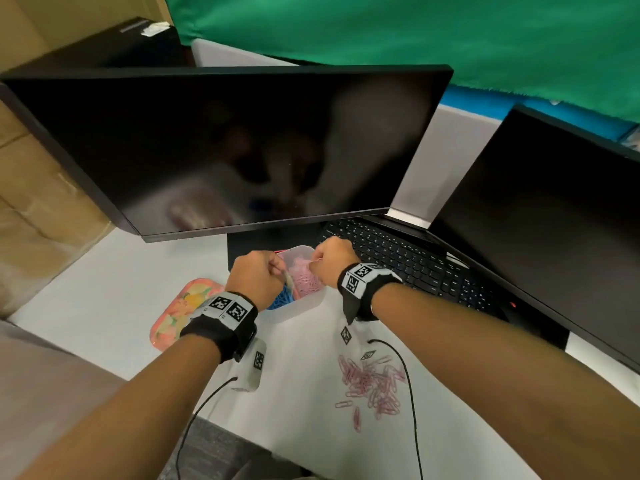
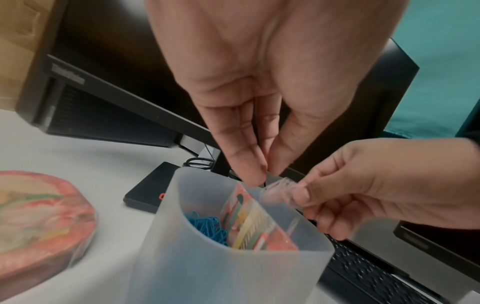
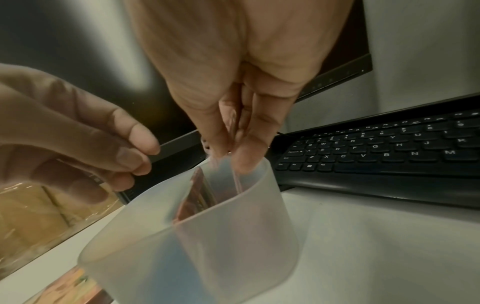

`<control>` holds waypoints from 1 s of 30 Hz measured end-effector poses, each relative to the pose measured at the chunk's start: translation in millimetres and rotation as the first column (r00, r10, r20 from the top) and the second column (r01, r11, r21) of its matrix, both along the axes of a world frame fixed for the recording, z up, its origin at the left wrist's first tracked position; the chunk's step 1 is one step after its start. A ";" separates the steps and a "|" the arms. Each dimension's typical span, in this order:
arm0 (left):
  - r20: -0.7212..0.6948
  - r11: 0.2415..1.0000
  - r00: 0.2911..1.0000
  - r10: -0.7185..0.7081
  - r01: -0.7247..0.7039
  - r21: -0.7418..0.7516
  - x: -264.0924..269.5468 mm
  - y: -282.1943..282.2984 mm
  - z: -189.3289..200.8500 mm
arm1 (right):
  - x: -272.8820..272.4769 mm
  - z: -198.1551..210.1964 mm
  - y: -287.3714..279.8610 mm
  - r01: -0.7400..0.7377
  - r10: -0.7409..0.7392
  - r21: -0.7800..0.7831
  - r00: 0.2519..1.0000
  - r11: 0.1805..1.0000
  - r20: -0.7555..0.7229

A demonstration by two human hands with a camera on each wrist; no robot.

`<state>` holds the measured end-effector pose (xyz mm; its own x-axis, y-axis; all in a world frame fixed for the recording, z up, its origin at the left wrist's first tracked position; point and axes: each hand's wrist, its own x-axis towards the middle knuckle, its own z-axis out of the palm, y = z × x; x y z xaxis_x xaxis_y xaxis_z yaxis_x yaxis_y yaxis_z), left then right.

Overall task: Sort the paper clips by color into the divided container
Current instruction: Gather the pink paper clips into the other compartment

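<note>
A translucent container [image 1: 304, 308] [image 2: 221, 273] [image 3: 207, 257] stands on the white desk, split by a patterned card divider [image 2: 257, 224] [image 3: 197, 195]. Blue clips [image 1: 281, 300] [image 2: 207, 224] fill its left half and pink clips [image 1: 306, 280] its right half. My left hand [image 1: 256, 278] [image 2: 267, 172] [image 3: 140, 156] pinches at the divider's top edge. My right hand [image 1: 330, 261] [image 2: 301, 195] [image 3: 231, 158] hovers over the right half, pinching a blurred bunch of pink clips [image 2: 280, 191]. A loose pile of pink clips [image 1: 374, 386] lies on the desk near my right forearm.
A dark monitor [image 1: 225, 150] looms just behind the container. A black keyboard [image 1: 398, 258] and a second dark screen [image 1: 554, 220] are to the right. A pink patterned lid [image 1: 180, 310] lies left of it. Black cables [image 1: 412, 393] trail from both wrists.
</note>
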<state>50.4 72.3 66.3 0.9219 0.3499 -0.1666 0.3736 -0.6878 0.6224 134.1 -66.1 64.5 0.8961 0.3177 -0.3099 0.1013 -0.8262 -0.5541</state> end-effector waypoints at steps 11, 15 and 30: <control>-0.121 0.871 0.865 -0.486 0.492 0.018 -17.1 -55.8 -24.8 | -46.9 -32.2 -123.5 -0.028 0.028 -0.128 1.000 0.991 -0.002; -0.344 0.694 0.659 -0.669 0.719 0.027 -32.6 -81.4 -56.7 | -101.1 -68.5 -178.4 -0.143 0.103 -0.233 0.979 0.962 -0.175; -0.337 0.488 0.487 -0.806 0.868 0.086 -67.1 -97.6 -78.6 | -166.3 -87.9 -213.6 0.038 -0.040 -0.031 0.996 0.999 -0.083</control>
<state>-16.6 -25.3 -12.3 0.7368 -0.5163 -0.4365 -0.3564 -0.8452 0.3982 -32.2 -279.8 -23.4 0.8783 0.2724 -0.3931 0.0228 -0.8449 -0.5345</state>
